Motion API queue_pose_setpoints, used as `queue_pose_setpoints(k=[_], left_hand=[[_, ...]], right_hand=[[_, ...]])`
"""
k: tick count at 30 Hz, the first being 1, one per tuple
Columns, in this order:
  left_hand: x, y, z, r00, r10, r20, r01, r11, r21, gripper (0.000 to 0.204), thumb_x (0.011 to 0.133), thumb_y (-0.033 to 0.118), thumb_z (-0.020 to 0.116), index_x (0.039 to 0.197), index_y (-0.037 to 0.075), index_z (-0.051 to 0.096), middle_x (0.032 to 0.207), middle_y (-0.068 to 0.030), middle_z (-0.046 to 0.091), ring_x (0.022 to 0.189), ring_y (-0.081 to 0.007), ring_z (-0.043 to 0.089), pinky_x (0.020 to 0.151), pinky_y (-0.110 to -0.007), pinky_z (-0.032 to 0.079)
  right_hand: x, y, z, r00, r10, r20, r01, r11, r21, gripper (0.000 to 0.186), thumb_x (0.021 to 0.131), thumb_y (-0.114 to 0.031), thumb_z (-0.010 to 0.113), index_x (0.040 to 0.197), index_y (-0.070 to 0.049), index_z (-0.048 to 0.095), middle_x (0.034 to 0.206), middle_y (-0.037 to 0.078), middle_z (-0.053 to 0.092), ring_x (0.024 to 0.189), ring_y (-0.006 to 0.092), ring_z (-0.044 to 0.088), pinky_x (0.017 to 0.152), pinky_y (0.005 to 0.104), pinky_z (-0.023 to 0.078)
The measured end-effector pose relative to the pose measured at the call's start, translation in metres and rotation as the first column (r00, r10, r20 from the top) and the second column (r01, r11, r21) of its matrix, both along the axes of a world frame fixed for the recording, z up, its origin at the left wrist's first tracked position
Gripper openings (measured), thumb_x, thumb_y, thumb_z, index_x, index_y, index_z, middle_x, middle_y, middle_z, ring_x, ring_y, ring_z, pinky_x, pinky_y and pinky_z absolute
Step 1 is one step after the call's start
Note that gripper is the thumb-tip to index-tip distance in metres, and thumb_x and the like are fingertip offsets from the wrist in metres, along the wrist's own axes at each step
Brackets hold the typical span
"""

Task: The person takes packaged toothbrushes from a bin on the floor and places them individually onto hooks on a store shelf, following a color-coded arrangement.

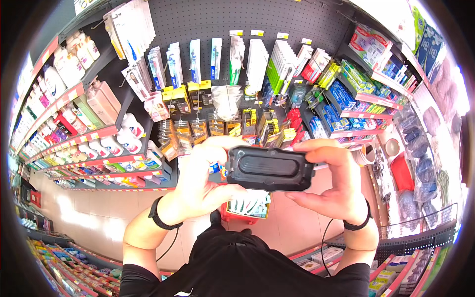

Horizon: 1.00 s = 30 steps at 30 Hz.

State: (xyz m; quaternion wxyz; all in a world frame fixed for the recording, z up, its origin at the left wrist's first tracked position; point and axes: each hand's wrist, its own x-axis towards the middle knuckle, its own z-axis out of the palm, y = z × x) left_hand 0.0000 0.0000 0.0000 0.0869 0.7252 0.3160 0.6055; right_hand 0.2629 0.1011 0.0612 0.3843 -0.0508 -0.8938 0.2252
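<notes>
**Technician A:** Where was the held item located?

**Technician B:** A flat black rectangular device [270,169] with rounded corners and a raised oval rib sat at the centre of the frame, long side horizontal, in front of the pegboard display [247,20].

**Technician A:** What was the condition of the hands?

**Technician B:** The left hand [205,180] gripped the left end of the device, fingers curled over its top edge, thumb beneath. The right hand [335,183] gripped the right end, fingers along the top edge, thumb under the lower right corner. Both hands were closed on the device. Each wrist carried a black band [161,219].

**Technician A:** Surroundings?

**Technician B:** Packaged toothbrushes [215,58] hung on the pegboard at upper centre. Yellow-and-black carded packs [198,94] hung below them. Shelves of white and pink bottles [74,119] ran down the left of the frame. Blue and green boxes [356,94] filled shelves at upper right. A red basket [247,210] stood on the tiled floor [89,208] just below the device. A thin black cable [324,242] ran down beside the right forearm; its connection could not be determined.
</notes>
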Motion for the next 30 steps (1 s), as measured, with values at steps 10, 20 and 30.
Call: queue_pose_setpoints(k=[10, 20, 30], left_hand=[[0.029, -0.03, -0.078, 0.937, 0.177, -0.301, -0.292, 0.869, -0.399, 0.043, 0.092, 0.032, 0.075, 0.123, 0.005, 0.06, 0.122, -0.0148, 0.066, 0.109, -0.0384, 0.065, 0.088, -0.041, 0.055], [-0.008, -0.139, -0.246, 0.87, 0.491, 0.044, -0.055, 0.186, -0.981, 0.029, 0.109, 0.026, 0.052, 0.104, 0.001, 0.066, 0.093, -0.0042, 0.07, 0.082, -0.0112, 0.066, 0.078, -0.028, 0.054], [-0.089, -0.08, -0.267, 0.96, 0.244, 0.136, 0.046, 0.343, -0.938, 0.027, 0.106, 0.026, 0.056, 0.108, 0.0, 0.064, 0.093, -0.0068, 0.07, 0.083, -0.0157, 0.067, 0.076, -0.03, 0.053]], right_hand=[[0.041, -0.008, -0.121, 0.87, -0.08, 0.487, 0.217, 0.948, -0.231, 0.058, 0.079, -0.02, 0.079, 0.13, -0.003, 0.058, 0.106, 0.022, 0.067, 0.093, 0.0404, 0.068, 0.079, 0.0448, 0.056], [0.18, -0.142, -0.451, 0.384, 0.416, 0.824, 0.828, 0.239, -0.507, 0.061, 0.096, -0.052, 0.062, 0.108, 0.007, 0.068, 0.081, 0.012, 0.067, 0.067, 0.0207, 0.068, 0.063, 0.0341, 0.056], [0.193, -0.31, -0.607, 0.485, 0.619, 0.618, 0.607, 0.27, -0.747, 0.045, 0.095, -0.038, 0.063, 0.106, 0.004, 0.071, 0.078, 0.008, 0.069, 0.064, 0.0146, 0.062, 0.052, 0.0317, 0.049]])
